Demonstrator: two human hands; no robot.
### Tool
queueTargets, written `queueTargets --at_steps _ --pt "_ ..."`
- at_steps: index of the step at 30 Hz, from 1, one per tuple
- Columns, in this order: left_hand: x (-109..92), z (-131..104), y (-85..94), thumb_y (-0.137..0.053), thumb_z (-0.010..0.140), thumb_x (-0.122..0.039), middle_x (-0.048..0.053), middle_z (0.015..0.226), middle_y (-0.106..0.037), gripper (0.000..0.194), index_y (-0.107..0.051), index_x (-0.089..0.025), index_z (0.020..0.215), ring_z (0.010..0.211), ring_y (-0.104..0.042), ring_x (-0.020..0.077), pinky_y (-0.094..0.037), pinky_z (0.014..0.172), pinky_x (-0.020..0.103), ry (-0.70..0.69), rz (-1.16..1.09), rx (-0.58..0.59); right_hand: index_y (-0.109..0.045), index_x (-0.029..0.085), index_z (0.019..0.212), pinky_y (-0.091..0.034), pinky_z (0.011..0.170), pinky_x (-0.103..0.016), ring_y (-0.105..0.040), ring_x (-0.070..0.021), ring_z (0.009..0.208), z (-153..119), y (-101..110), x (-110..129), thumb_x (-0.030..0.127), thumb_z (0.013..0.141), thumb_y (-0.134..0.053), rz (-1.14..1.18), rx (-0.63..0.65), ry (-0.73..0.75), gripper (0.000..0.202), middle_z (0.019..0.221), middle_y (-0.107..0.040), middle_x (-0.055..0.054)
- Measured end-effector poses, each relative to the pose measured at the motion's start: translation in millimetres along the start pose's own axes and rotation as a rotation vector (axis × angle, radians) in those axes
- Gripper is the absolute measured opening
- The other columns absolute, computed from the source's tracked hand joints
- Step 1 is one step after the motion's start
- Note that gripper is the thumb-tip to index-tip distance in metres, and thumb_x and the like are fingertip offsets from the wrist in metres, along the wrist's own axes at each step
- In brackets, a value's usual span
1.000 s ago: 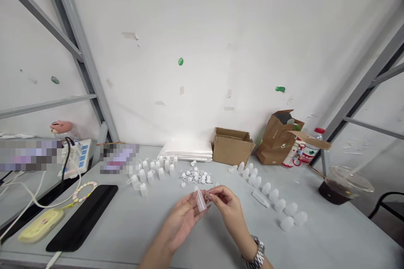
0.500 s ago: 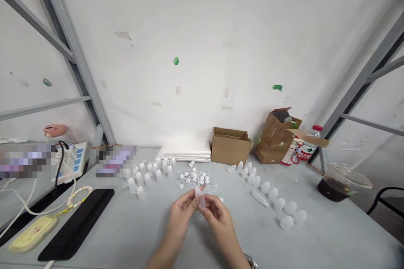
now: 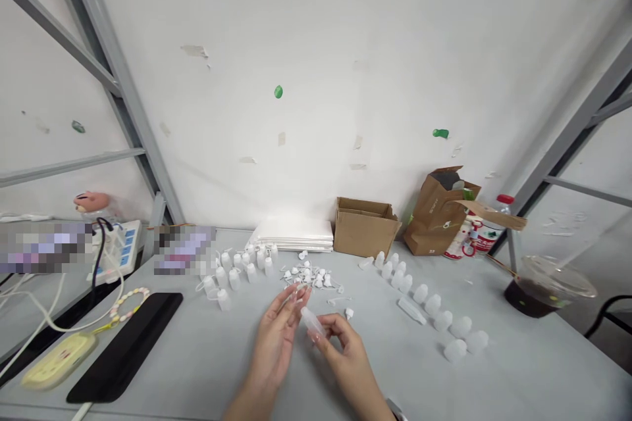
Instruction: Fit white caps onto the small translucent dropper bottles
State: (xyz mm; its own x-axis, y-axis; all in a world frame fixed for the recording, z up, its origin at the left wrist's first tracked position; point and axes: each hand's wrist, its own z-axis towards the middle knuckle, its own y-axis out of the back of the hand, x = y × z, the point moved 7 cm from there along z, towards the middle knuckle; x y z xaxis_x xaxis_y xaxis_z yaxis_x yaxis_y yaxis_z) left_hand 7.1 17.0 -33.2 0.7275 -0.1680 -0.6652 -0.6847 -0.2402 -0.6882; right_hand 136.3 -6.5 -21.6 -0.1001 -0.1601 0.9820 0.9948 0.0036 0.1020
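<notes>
Metal framing (image 3: 125, 79) flanks a white wall (image 3: 316, 26) behind the grey bench (image 3: 197, 355). Whether the left hand (image 3: 274, 335) grips anything is unclear; the right hand (image 3: 345, 352) grasps a translucent bottle (image 3: 312, 321) above the bench, long axis slanting, far end leftward.

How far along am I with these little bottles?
The capped bottles grouped on the left look done. In work, your right hand holds a translucent bottle; what your left hand pinches, if anything, is unclear. Apparently left are the uncapped bottles on the right and the loose caps in the middle.
</notes>
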Motion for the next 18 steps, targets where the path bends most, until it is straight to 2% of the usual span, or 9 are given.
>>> queueTargets --at_steps 4,9,14,18 --pt "6 -4 -6.1 -0.065 0.072 -0.02 0.01 0.1 -0.069 0.033 -0.058 -0.017 0.104 0.108 -0.057 0.0222 -0.047 0.088 0.03 0.028 0.046 0.084 -0.064 0.019 0.082 -0.045 0.066 -0.026 -0.055 -0.016 0.065 0 -3 2 0.032 0.076 -0.06 0.0 0.021 0.019 0.015 0.069 -0.063 -0.001" --pt "5 -5 -9.0 -0.066 0.071 -0.025 0.01 0.094 -0.071 0.034 -0.058 -0.016 0.102 0.109 -0.055 0.0229 -0.04 0.096 0.034 -0.024 0.102 0.136 -0.063 0.019 0.082 -0.046 0.064 -0.026 -0.056 -0.0163 0.064 1 3 -1 0.033 0.076 -0.059 -0.017 -0.036 0.0 0.016 0.068 -0.062 -0.001" --pt "-2 -11 -15.0 -0.066 0.07 -0.028 0.012 0.107 -0.067 0.033 -0.061 -0.015 0.101 0.114 -0.051 0.0245 -0.032 0.102 0.037 -0.091 0.181 0.187 -0.062 0.019 0.084 -0.046 0.066 -0.026 -0.055 -0.0173 0.067 1 9 -4 0.033 0.074 -0.061 -0.113 -0.127 0.01 0.017 0.07 -0.061 -0.001" --pt "-7 -19 -19.4 -0.067 0.067 -0.028 0.011 0.112 -0.064 0.034 -0.063 -0.016 0.099 0.116 -0.049 0.0252 -0.033 0.102 0.037 -0.138 0.268 0.16 -0.061 0.02 0.083 -0.046 0.066 -0.025 -0.055 -0.0175 0.067 -1 11 -1 0.032 0.074 -0.061 -0.187 -0.168 0.049 0.015 0.07 -0.06 -0.001"
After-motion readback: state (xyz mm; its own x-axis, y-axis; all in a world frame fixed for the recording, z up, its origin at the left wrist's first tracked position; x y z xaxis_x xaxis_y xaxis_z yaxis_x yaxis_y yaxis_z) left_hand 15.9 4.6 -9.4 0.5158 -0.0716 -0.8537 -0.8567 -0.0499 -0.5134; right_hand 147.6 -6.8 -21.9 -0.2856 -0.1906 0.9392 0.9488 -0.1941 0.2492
